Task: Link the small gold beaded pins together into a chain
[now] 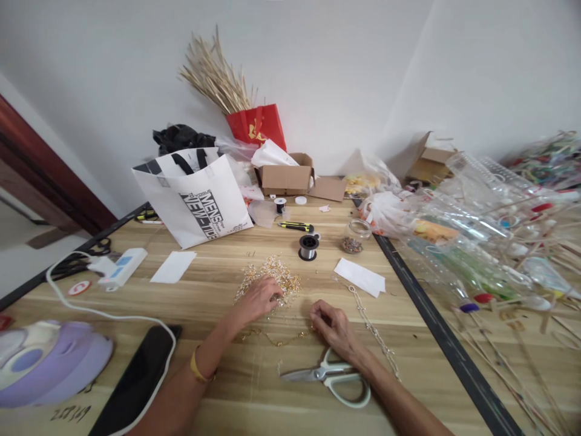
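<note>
Scissors (323,373): near the front edge of the bench (254,406), handles by the right forearm, presumably for easy reach.
Gold beaded strand (284,343): stretched between the hands, perhaps laid out to keep it untangled.
Right grip: right hand (334,327), fingers curled nearly closed at the strand's end; cannot tell whether pinching.
Left grip: left hand (258,298), fingers bent down into the bead pile (276,270); any catch hidden.
Wire spool (308,247): upright beyond the beads, likely parked clear.
Bead jar (353,243): towards the bench's right edge, its glass containing loose pieces.
</note>
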### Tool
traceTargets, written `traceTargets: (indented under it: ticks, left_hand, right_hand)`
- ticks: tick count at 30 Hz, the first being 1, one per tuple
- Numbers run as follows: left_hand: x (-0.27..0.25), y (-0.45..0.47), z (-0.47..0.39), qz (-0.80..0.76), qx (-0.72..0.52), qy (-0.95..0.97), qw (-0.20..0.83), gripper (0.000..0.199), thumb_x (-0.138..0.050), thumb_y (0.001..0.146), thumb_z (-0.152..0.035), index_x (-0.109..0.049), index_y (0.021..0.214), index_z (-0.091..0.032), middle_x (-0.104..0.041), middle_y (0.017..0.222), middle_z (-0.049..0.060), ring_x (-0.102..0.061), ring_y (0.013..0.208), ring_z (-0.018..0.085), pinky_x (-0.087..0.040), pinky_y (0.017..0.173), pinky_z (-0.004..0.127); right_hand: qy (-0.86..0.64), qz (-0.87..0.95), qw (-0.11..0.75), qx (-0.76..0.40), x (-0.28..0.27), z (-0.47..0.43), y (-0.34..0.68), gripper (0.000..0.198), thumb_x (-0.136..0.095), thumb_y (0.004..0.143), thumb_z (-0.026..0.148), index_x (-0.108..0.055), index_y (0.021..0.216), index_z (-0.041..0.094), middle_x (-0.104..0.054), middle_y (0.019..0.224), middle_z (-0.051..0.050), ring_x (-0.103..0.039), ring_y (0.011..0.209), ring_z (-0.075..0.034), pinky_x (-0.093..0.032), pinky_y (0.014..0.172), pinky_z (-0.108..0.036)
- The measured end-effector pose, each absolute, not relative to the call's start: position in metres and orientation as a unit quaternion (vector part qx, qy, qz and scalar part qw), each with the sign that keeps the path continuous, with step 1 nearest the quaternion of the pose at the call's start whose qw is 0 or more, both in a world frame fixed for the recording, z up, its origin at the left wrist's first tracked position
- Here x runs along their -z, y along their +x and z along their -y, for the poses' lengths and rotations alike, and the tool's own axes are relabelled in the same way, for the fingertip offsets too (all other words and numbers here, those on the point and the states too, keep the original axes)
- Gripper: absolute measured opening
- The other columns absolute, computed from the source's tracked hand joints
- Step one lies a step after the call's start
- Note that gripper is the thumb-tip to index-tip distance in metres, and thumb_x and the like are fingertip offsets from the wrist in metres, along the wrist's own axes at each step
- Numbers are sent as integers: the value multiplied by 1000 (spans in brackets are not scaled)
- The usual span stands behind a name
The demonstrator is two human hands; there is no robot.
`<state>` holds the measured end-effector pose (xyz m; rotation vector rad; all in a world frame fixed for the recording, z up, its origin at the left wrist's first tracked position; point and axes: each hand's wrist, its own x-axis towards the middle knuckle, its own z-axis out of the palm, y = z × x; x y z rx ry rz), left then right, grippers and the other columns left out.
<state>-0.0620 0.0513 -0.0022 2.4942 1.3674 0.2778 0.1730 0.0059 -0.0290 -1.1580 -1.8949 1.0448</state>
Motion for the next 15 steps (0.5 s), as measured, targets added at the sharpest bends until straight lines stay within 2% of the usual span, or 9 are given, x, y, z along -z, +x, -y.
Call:
traceTargets:
  ticks: [6, 15]
  left_hand:
    - [2, -57, -51, -465, -118, 870, 115, 16, -50, 84, -15, -64, 77, -17, -59, 80, 4, -52, 84, 19, -39, 78, 28]
    - [5, -58, -52, -491, -157, 849, 116, 16, -51, 85, -16, -66, 78, -17, -62, 81, 4, -55, 84, 18, -40, 77, 28]
  right_hand:
    - [-441, 722, 341, -409, 30, -6, 173, 18, -45, 85, 29, -49, 72, 17, -49, 53, 5, -41, 49, -9, -30, 47, -20]
    - [-439, 725, 339, -409, 29, -5, 173, 18, -45, 85, 29, -50, 73, 17, -51, 56, 4, -43, 51, -9, -31, 49, -20]
